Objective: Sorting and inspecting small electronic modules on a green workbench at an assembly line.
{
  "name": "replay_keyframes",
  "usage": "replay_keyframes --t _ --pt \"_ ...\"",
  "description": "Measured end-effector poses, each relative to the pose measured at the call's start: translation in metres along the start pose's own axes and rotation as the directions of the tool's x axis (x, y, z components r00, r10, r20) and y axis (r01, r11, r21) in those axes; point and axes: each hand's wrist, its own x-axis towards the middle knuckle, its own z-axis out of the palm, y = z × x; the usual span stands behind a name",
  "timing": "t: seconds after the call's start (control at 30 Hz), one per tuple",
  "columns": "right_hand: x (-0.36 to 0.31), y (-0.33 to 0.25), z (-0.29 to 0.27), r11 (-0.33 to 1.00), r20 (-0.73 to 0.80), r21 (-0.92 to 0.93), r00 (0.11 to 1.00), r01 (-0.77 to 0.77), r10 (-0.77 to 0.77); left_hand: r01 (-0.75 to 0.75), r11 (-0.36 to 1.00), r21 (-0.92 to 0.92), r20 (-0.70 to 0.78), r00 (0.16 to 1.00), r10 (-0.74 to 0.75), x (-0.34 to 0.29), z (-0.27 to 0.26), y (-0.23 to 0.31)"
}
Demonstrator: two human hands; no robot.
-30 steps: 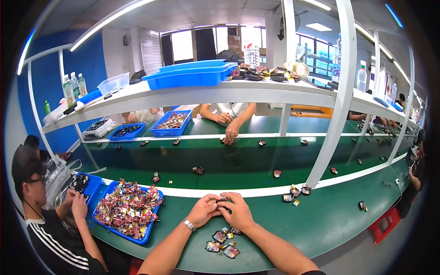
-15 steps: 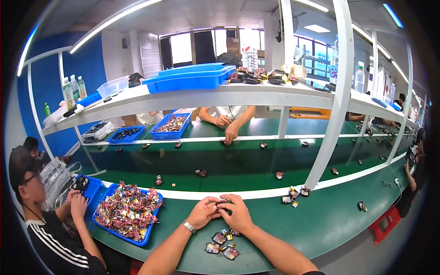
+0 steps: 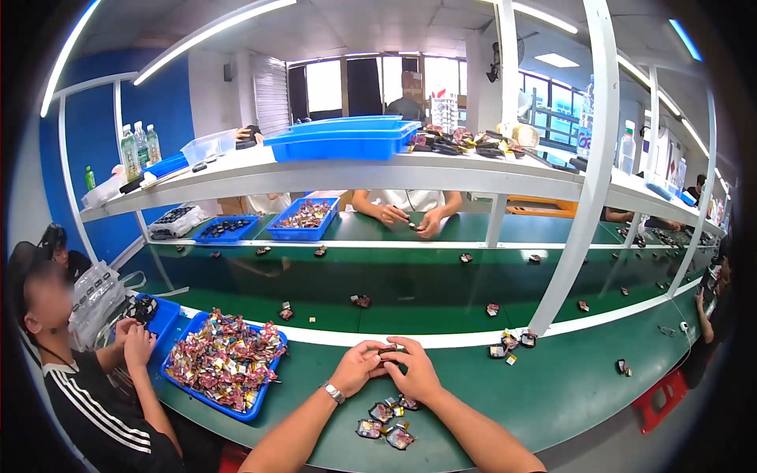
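Note:
My left hand [image 3: 356, 369] and my right hand [image 3: 414, 372] meet over the green tabletop, fingertips closed around a small dark, flat piece [image 3: 388, 351]. The fingers cover most of it, so its exact kind is hidden. Between my forearms lies a loose group of small electronic assemblies [image 3: 385, 419] with black rims, reddish boards and silvery-yellow parts. Left of my left hand, a blue tray [image 3: 281, 356] is heaped with many similar small pieces [image 3: 225, 359].
A white rail and a belt [image 3: 418, 277] carrying scattered pieces run beyond my hands. A white post [image 3: 579, 185] rises at right, near a small cluster of assemblies [image 3: 509, 344]. A co-worker [image 3: 95, 394] sits close at left. Overhead, a shelf [image 3: 347, 173] holds blue trays.
The view has shifted slightly. My hands stay together on the small piece. Across the belt, a person's hand has drawn back from the belt's far edge and now holds something small.

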Motion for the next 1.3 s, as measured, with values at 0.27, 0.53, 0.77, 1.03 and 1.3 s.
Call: replay_keyframes --t 0.27,0.53,0.77,1.03,1.3 --pt "0.003 0.0 0.0 0.994 -0.147 -0.093 0.986 0.065 -0.078 0.055 0.998 0.001 0.011 0.998 -0.055 0.0 0.002 0.002" --pt "0.003 -0.004 0.003 0.983 -0.157 -0.144 0.978 0.114 -0.136 0.086 0.996 0.014 -0.036 0.996 -0.086 0.0 0.001 0.003" --pt "0.006 -0.004 0.005 0.943 -0.126 -0.296 0.972 0.153 -0.197 0.048 0.998 0.032 -0.037 0.998 -0.047 0.003 0.003 0.002" --pt "0.008 -0.001 0.015 0.978 -0.169 -0.196 0.98 0.068 -0.102 0.008 0.998 0.055 -0.136 0.991 -0.001 0.002 0.004 -0.004" --pt "0.011 0.001 0.018 0.984 -0.138 -0.176 0.989 0.028 -0.053 -0.003 0.999 0.044 -0.143 0.99 0.009 -0.002 0.002 -0.007"
